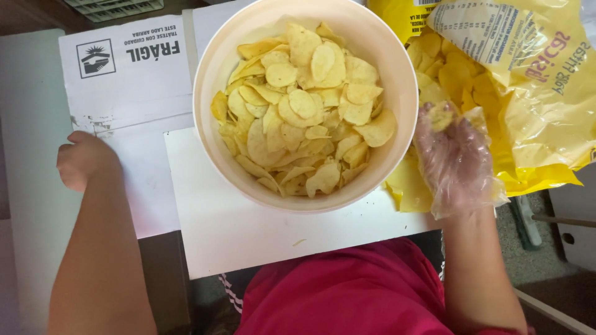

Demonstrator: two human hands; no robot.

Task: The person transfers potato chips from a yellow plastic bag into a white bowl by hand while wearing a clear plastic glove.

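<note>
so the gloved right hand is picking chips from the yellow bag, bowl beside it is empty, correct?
Not quite. The bowl is not empty: the head view shows it heaped with chips. The rest stands: the gloved right hand is at the open yellow bag, a chip at its fingertips, and the bowl sits beside it.

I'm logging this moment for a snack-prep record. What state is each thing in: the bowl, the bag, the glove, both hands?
Bowl: upright, nearly full of chips.
Yellow bag: torn open, chips inside.
Plastic glove: worn on the right hand.
Right hand: at the bag's mouth, holding chips.
Left hand: bare, closed in a fist, resting on the white cardboard.
</note>
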